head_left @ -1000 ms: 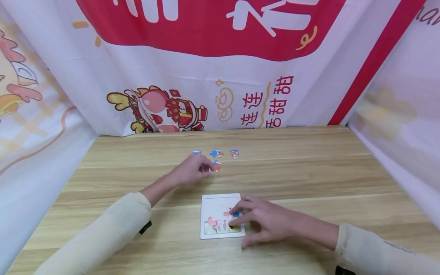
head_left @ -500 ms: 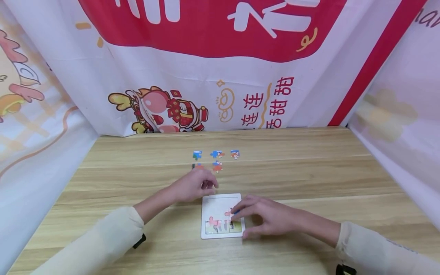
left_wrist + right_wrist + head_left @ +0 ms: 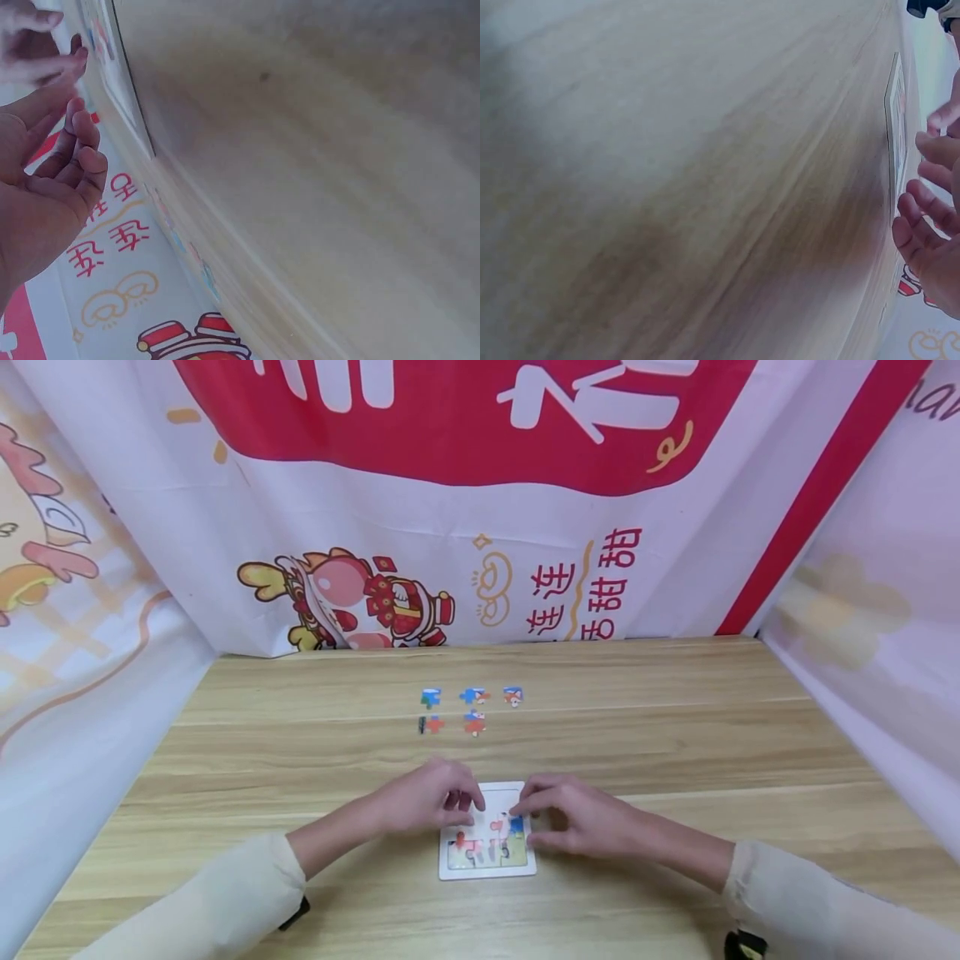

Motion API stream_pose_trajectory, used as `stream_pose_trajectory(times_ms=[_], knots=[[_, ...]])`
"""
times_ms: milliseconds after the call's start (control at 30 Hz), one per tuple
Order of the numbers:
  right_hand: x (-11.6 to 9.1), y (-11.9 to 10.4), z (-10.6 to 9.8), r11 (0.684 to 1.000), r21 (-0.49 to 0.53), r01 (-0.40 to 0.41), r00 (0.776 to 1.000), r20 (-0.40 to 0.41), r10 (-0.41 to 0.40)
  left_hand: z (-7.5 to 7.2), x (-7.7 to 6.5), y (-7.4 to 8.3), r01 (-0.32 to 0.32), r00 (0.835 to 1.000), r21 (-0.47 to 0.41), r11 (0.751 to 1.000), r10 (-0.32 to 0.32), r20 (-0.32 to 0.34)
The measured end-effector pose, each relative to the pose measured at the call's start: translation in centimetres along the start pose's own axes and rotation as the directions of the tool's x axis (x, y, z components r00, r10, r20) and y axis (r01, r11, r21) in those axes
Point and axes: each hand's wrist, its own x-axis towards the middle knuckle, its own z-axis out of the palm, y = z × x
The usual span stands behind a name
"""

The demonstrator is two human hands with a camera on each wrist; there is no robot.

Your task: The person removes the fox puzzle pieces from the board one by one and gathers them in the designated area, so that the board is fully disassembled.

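While our left hand [image 3: 435, 793] bends over the one white puzzle tray [image 3: 487, 874], we can't tell whether its curled fingers pinch a piece; our right hand [image 3: 581, 817] sits relaxed at the tray's right edge, gripping nothing we can see. Flat on the tabletop [image 3: 637, 718], that tray is part-filled with fitted pieces [image 3: 515, 857], too covered to count. Careful now: a brushing fingertip could knock those askew, or a bump could slide the tray. Beyond, we count five loose jigsaw pieces [image 3: 474, 725]: three behind, two in front.
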Motion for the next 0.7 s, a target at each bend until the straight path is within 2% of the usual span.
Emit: stream_pose_trajectory(times_ms=[133,300,567,700], knots=[[0.5,0.0,0.0,1.000,0.002,-0.023,1.000,-0.005,0.023,0.6,-0.2,0.2,-0.026,0.999,-0.003,1.000,0.026,0.042],[1.1,0.2,0.3,1.000,-0.001,-0.027,1.000,-0.009,0.027,1.3,-0.3,0.2,-0.093,0.993,0.030,0.995,0.091,0.071],[1.8,0.2,0.6,0.998,-0.013,-0.055,0.998,0.028,0.056,1.8,-0.4,0.4,-0.112,0.984,0.048,0.993,0.104,0.146],[2.0,0.3,0.7,0.998,-0.017,-0.063,0.997,0.042,0.063,1.9,-0.3,0.4,-0.138,0.979,0.052,0.989,0.128,0.160]])
